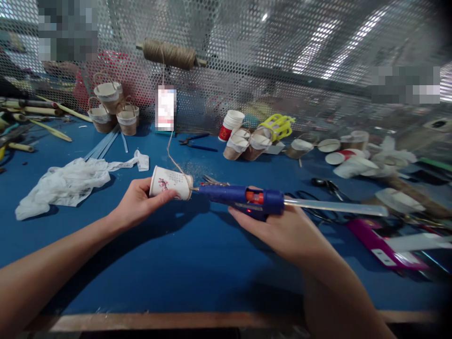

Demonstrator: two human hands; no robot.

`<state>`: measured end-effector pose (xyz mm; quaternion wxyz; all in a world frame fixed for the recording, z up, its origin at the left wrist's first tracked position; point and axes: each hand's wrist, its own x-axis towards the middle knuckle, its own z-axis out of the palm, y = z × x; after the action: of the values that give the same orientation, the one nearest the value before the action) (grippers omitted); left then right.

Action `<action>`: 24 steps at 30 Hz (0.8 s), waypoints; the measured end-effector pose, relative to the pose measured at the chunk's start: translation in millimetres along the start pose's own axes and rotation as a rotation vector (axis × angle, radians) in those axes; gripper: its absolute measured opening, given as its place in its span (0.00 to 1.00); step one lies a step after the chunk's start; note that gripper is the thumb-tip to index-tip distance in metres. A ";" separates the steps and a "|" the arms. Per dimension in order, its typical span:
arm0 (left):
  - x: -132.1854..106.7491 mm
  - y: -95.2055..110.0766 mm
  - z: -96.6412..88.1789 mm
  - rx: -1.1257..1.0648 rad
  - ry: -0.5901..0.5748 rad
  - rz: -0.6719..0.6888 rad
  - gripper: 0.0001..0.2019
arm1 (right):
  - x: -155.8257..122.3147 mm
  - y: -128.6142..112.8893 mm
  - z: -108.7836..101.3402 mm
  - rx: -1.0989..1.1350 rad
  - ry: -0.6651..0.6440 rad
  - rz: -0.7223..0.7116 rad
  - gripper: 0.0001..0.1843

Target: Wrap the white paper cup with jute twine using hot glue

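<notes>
Worktop (197, 273) blue. Right hand (278, 230) clamped around blue glue gun (224, 195); left hand (141, 199), apart from it, gripping paper cup (172, 182) sideways above worktop. Gun nozzle (195, 189) at cup's narrow end. Pliers (202, 147) beyond cup. Twine (168, 148) running from narrow end toward spool (169, 52) at mesh panel (226, 84).

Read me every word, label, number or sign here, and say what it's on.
No text is legible.
Paper cup in the left hand: small print, unreadable.
Blue glue gun: markings too small.
Red-banded cup: too blurred.
Upright rectangle at the back: pixelated.
</notes>
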<state>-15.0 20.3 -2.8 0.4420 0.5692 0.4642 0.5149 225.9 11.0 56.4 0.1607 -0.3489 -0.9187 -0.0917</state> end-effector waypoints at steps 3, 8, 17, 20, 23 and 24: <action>-0.7 -0.4 -0.2 0.007 -0.006 0.014 0.06 | -1.5 1.3 1.4 -0.168 -0.022 -0.075 0.19; -1.2 -0.8 -1.4 0.028 -0.022 0.031 0.07 | -1.7 0.5 0.6 -0.247 0.038 -0.159 0.22; -1.1 -1.6 -1.5 0.086 -0.018 0.045 0.07 | 3.7 -6.3 -4.1 -0.169 0.056 -0.128 0.22; -1.9 -1.8 -1.3 0.093 -0.031 0.062 0.08 | 5.0 -6.3 -5.0 -0.169 0.077 -0.110 0.22; -2.6 -1.4 -1.4 0.112 -0.058 0.086 0.09 | 7.8 -7.9 -7.1 -0.134 0.108 -0.077 0.21; -2.8 -1.2 -1.5 0.118 -0.070 0.093 0.09 | 8.7 -9.1 -7.9 -0.092 0.124 -0.031 0.21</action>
<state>-16.7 17.9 -4.3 0.3993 0.6326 0.4513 0.4865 215.5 7.4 66.4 0.1999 -0.3353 -0.9070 -0.1579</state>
